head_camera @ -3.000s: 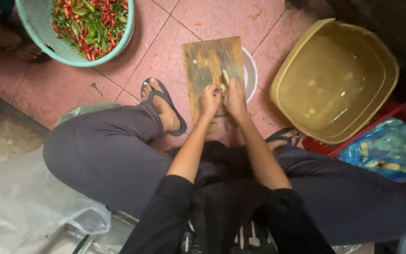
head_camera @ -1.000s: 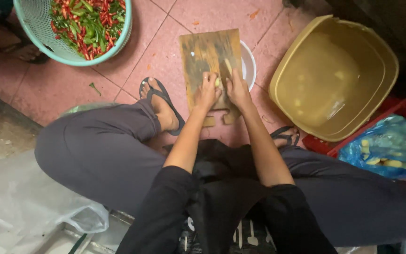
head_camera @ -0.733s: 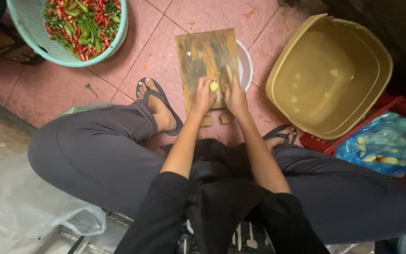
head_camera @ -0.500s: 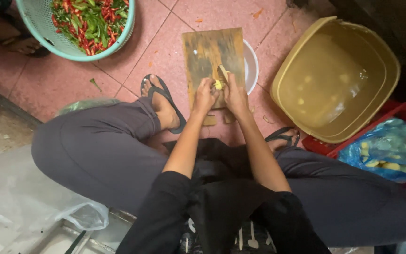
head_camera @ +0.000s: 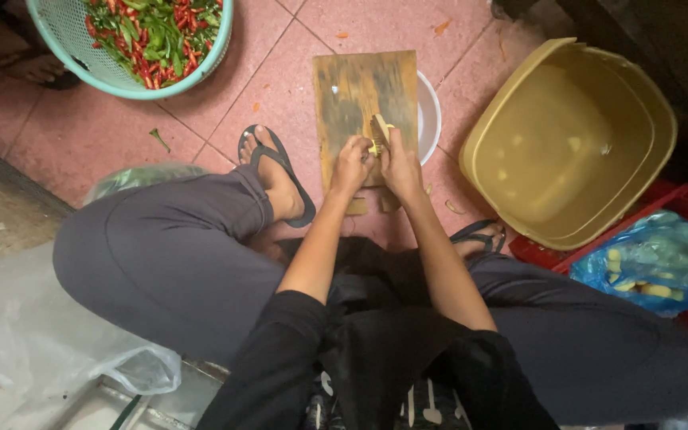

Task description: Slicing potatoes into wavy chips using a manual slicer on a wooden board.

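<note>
I squat over a worn wooden cutting board [head_camera: 357, 91] lying on the pink tiled floor. My left hand [head_camera: 350, 165] pinches a small yellow piece of food [head_camera: 376, 147] on the board's near end. My right hand [head_camera: 399, 163] grips a knife [head_camera: 379, 130] with a wooden handle, its blade set against the yellow piece. Both hands sit close together, almost touching. A white bowl [head_camera: 428, 115] lies partly under the board's right side.
A teal basket [head_camera: 101, 70] of red and green chillies stands at the far left. A yellow-brown plastic basin [head_camera: 575, 143] sits to the right, with a red crate [head_camera: 682, 199] and a blue plastic bag [head_camera: 654, 263] beside it. Clear plastic sheeting [head_camera: 33, 334] lies near my left knee.
My hands stay at the board's near end and shift slightly as the knife works on the yellow piece. The view sways a little between frames.
</note>
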